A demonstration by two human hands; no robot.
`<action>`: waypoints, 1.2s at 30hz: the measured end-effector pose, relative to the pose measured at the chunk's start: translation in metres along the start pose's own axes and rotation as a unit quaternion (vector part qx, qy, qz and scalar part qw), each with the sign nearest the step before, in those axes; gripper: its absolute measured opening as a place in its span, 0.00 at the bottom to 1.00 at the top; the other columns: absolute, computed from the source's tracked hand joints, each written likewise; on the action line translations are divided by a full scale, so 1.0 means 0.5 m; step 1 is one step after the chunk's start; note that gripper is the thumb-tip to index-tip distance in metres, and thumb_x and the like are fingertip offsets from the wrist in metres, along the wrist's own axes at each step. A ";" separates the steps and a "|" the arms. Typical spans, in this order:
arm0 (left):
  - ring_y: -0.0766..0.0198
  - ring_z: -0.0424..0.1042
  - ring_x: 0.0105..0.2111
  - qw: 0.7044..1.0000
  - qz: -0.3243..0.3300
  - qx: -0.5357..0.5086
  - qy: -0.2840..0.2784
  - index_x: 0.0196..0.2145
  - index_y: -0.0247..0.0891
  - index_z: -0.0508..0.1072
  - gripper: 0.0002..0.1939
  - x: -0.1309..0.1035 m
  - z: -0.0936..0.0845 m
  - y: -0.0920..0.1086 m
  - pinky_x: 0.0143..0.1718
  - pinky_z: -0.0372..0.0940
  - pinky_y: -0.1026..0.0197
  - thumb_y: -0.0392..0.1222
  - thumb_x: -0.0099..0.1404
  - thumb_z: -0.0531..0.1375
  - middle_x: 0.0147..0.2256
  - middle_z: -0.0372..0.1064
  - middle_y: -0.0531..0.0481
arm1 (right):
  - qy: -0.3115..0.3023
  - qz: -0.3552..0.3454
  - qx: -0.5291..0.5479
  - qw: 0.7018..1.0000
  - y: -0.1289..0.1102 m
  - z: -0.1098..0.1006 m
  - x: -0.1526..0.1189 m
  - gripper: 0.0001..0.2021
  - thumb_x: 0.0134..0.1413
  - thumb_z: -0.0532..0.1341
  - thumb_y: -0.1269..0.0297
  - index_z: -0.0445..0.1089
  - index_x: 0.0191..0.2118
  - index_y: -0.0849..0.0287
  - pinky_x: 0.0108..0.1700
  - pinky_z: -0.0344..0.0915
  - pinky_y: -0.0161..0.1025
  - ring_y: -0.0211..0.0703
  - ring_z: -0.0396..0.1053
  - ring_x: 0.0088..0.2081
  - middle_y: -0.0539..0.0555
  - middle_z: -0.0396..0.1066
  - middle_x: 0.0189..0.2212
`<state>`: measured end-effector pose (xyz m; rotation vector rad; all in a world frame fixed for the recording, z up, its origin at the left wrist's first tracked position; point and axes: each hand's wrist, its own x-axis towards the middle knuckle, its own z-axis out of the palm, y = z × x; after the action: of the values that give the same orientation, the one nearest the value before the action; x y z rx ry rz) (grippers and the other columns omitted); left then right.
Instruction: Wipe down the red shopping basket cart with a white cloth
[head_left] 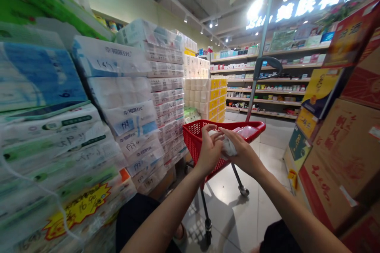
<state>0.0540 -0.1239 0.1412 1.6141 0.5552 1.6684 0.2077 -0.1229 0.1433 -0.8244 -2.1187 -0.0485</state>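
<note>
Both hands meet over the rim of a red shopping cart (204, 170) with a perforated basket. Between them is a crumpled white cloth or wipe (229, 147); which of the two I cannot tell. My right hand (245, 154) is closed around it from the right, fingers pointing to the left. My left hand (211, 148) has its fingers curled against the same white piece, and its fingertips are close to the right hand's. Behind the hands, a clear-topped pinkish box (247, 131) shows at the cart's handle end.
Tall stacks of wrapped tissue packs (127, 114) line the left, with a phone (53, 110) lying on one. Cardboard boxes (341, 150) are piled on the right. A grey pole (261, 47) rises behind the cart. Stocked shelves (267, 71) stand at the back.
</note>
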 end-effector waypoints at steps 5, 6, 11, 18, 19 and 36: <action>0.58 0.64 0.52 0.963 0.071 0.259 -0.016 0.49 0.40 0.63 0.13 0.000 -0.011 -0.017 0.56 0.59 0.52 0.35 0.67 0.50 0.49 0.64 0.45 | 0.100 0.060 -0.146 0.982 0.079 -0.067 -0.024 0.25 0.54 0.55 0.73 0.64 0.57 0.47 0.57 0.61 0.48 0.50 0.60 0.57 0.55 0.63 0.54; 0.57 0.65 0.51 0.948 0.074 0.303 -0.060 0.49 0.40 0.64 0.13 -0.001 -0.009 -0.029 0.56 0.59 0.51 0.38 0.68 0.51 0.48 0.65 0.45 | 0.095 0.074 -0.167 0.979 0.098 -0.071 -0.028 0.22 0.54 0.56 0.72 0.66 0.55 0.48 0.57 0.60 0.50 0.52 0.60 0.57 0.56 0.64 0.53; 0.52 0.66 0.49 0.888 0.113 0.415 -0.164 0.48 0.39 0.65 0.15 0.002 0.007 -0.100 0.53 0.60 0.47 0.47 0.67 0.56 0.46 0.68 0.43 | 0.038 0.112 -0.151 0.981 0.146 -0.047 -0.040 0.11 0.53 0.60 0.61 0.69 0.43 0.53 0.56 0.58 0.53 0.54 0.61 0.55 0.56 0.67 0.51; 0.50 0.68 0.46 0.909 0.125 0.378 -0.123 0.54 0.37 0.55 0.29 0.012 -0.015 -0.134 0.48 0.63 0.47 0.45 0.59 0.62 0.46 0.66 0.40 | 0.079 0.076 -0.078 0.991 0.041 0.019 -0.027 0.06 0.60 0.56 0.60 0.69 0.39 0.53 0.52 0.61 0.48 0.49 0.64 0.47 0.53 0.72 0.41; 0.50 0.68 0.46 0.916 0.121 0.366 -0.114 0.55 0.37 0.53 0.32 0.010 -0.019 -0.136 0.47 0.64 0.48 0.44 0.58 0.63 0.46 0.65 0.40 | 0.076 0.067 -0.073 0.992 0.021 0.029 -0.022 0.08 0.59 0.57 0.60 0.69 0.43 0.52 0.51 0.61 0.48 0.49 0.64 0.47 0.53 0.71 0.43; 0.55 0.65 0.47 0.927 0.074 0.352 -0.103 0.55 0.42 0.59 0.33 -0.011 -0.040 -0.106 0.49 0.61 0.53 0.43 0.54 0.67 0.45 0.66 0.47 | 0.070 0.181 -0.211 0.958 0.271 -0.087 -0.019 0.14 0.60 0.52 0.54 0.71 0.41 0.54 0.49 0.60 0.49 0.52 0.66 0.45 0.57 0.70 0.41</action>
<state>0.0451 -0.0908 0.0958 2.3603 1.0226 1.4489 0.3197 -0.0352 0.1315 -1.4089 -1.8178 -0.3653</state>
